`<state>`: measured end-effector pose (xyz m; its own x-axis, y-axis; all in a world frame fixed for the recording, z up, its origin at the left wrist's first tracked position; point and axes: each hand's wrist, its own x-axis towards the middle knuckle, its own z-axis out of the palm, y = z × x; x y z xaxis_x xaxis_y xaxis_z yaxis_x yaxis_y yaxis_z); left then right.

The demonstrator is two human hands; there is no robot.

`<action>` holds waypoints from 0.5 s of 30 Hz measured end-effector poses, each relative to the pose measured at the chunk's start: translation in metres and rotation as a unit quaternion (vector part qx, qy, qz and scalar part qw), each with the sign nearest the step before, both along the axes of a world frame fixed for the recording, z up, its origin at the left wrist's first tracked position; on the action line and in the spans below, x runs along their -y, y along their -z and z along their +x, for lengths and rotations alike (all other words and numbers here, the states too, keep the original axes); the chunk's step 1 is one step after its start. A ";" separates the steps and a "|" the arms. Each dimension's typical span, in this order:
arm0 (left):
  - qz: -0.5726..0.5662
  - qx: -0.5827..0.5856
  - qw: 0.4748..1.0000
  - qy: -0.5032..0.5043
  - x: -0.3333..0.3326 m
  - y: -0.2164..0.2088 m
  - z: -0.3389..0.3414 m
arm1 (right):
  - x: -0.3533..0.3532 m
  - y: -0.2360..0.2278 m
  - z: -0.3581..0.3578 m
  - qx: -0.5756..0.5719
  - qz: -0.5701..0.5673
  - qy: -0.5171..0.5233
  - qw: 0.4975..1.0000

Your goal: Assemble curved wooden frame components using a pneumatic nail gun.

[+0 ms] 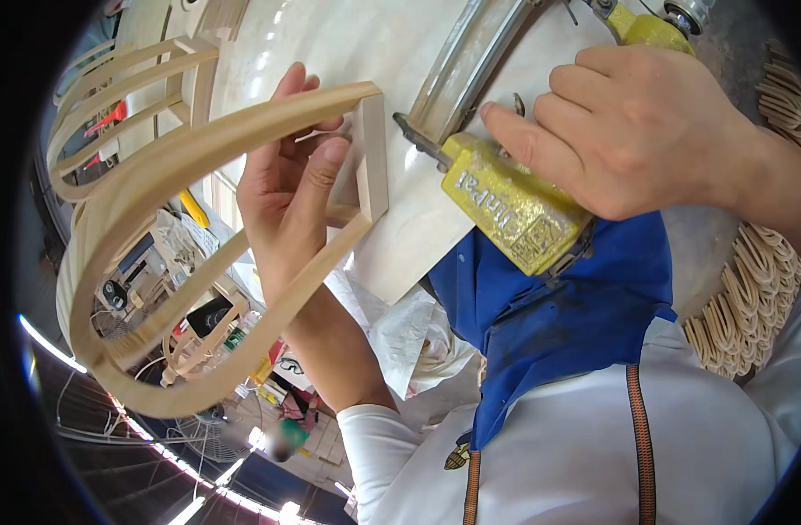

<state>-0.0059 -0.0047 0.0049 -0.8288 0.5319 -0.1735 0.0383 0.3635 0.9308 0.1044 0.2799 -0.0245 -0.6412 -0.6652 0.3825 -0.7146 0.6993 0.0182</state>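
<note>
My left hand (pixel 282 197) reaches inside a curved, pale wooden frame (pixel 199 140), with bent rails joined by a straight crosspiece. Its fingers curl behind the upper rail and the thumb lies near the crosspiece, holding the frame up at the left. My right hand (pixel 628 131) is wrapped round a yellow nail gun (pixel 514 210) with a long metal magazine. The nail gun's metal tip is close to the crosspiece but apart from it. Part of the grip is hidden under my right fingers.
Under the tool is a pale worktop (pixel 348 44). Another slatted, curved wooden frame (pixel 138 79) stands at the upper left. Bundles of bent wooden strips (pixel 746 306) are stacked at the right. A blue apron (pixel 558 324) hangs over my front, and crumpled clear plastic (pixel 400 341) lies beyond the worktop's edge.
</note>
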 end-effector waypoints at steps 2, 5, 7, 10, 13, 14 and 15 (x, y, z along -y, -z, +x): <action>0.013 -0.028 0.999 -0.018 -0.012 0.006 0.000 | 0.004 0.014 -0.005 -0.096 -0.014 0.015 0.995; -0.005 -0.035 0.999 -0.020 -0.011 0.014 -0.003 | 0.004 -0.001 -0.006 -0.013 -0.037 0.010 0.999; -0.005 -0.045 0.999 -0.023 -0.013 0.016 -0.003 | 0.005 -0.001 -0.008 -0.006 -0.046 0.014 0.999; -0.026 -0.055 0.998 -0.031 -0.016 0.016 -0.004 | 0.003 0.002 -0.013 -0.007 -0.053 0.012 0.999; -0.046 -0.085 0.995 -0.016 -0.015 0.016 -0.004 | 0.001 0.005 -0.017 -0.018 -0.054 0.004 0.998; -0.047 -0.084 0.995 -0.017 -0.015 0.016 -0.004 | 0.001 0.005 -0.018 -0.022 -0.054 0.001 0.998; -0.038 -0.082 0.996 -0.016 -0.015 0.016 -0.004 | 0.001 0.005 -0.018 -0.021 -0.055 0.001 0.998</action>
